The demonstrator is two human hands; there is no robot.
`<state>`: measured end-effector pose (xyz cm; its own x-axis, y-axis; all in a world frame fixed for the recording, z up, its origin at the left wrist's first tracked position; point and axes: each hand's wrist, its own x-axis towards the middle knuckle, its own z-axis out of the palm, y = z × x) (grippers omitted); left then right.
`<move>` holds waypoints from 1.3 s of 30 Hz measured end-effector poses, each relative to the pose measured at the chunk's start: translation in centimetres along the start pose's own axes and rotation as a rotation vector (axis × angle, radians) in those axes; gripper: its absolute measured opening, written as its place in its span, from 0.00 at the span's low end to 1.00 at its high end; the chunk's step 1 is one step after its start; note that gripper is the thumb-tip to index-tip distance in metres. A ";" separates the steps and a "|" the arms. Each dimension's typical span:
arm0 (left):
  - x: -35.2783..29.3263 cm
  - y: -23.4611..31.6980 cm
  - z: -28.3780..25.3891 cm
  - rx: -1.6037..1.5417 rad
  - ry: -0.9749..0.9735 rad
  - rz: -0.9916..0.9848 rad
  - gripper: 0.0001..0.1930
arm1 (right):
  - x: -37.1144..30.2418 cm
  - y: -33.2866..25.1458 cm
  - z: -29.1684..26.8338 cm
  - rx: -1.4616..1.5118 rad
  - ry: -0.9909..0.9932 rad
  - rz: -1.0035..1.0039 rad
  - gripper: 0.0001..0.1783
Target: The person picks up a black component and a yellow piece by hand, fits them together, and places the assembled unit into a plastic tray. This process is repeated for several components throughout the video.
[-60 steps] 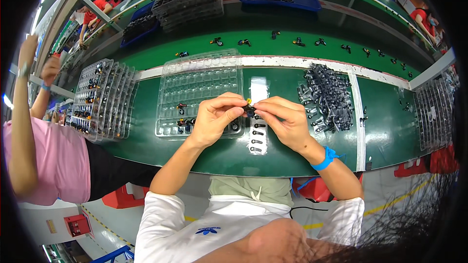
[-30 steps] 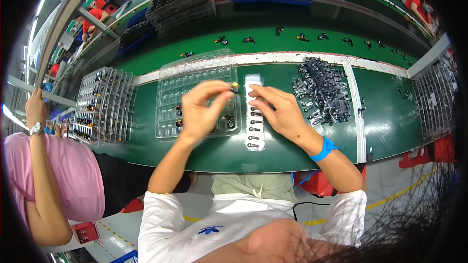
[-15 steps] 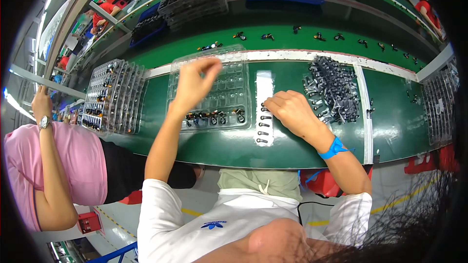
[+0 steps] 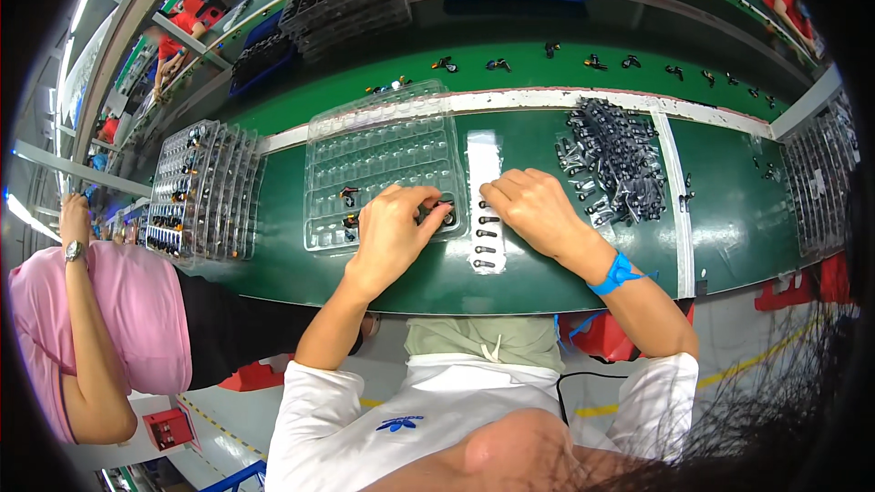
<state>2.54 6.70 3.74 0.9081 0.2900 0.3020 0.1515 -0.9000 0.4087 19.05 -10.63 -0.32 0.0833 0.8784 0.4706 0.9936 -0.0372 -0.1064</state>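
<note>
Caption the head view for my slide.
Left hand over clear tray, right hand at white strip of black parts.

White shirt (image 4: pixel 447 396), pale-green bottoms (image 4: pixel 456 337) and 1 blue wristband (image 4: pixel 617 274) are worn.

Free tabletop (image 4: pixel 530 141) lies between white strip (image 4: pixel 484 155) and black heap (image 4: pixel 615 162), the right hand (image 4: pixel 533 210) partly blocking it.

Table (image 4: pixel 284 210) is dark green, with a red-lined white stripe (image 4: pixel 529 98) along its far edge. Tray (image 4: pixel 387 148) is see-through, parts (image 4: pixel 350 221) toward its front edge black with orange bits. Card (image 4: pixel 484 153) off its right edge: white, black pieces (image 4: pixel 484 234) on it. Wristband (image 4: pixel 618 274) is bright blue (really pops against the green), shirt (image 4: pixel 492 394) white with a blue print (image 4: pixel 396 424), co-worker's top (image 4: pixel 137 305) pink.
</note>
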 end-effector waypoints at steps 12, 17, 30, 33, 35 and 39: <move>2.8 -1.8 0.4 -0.808 0.064 -0.044 0.10 | 1.2 0.2 -1.1 0.845 0.324 0.351 0.11; 2.0 -2.2 2.5 -1.131 -0.022 -0.179 0.10 | 1.1 -0.7 -2.5 0.795 0.335 0.355 0.09; 1.2 -2.0 2.2 -1.411 -0.152 -0.288 0.19 | 1.2 -0.8 -1.1 0.677 0.397 0.138 0.11; 1.2 -2.0 2.3 -1.418 -0.141 -0.299 0.18 | 1.0 -0.9 -1.2 0.647 0.382 0.135 0.11; 1.1 -1.7 2.4 -1.375 -0.100 -0.250 0.17 | 1.1 -1.1 -1.3 0.648 0.378 0.136 0.11; 0.8 -1.2 2.6 -1.149 0.018 -0.075 0.14 | 1.0 -1.4 -1.3 0.690 0.380 0.173 0.09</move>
<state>4.09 7.19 1.21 0.9049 0.3430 0.2518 -0.2483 -0.0549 0.9671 17.89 -10.30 1.46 0.3747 0.6606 0.6505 0.7039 0.2539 -0.6633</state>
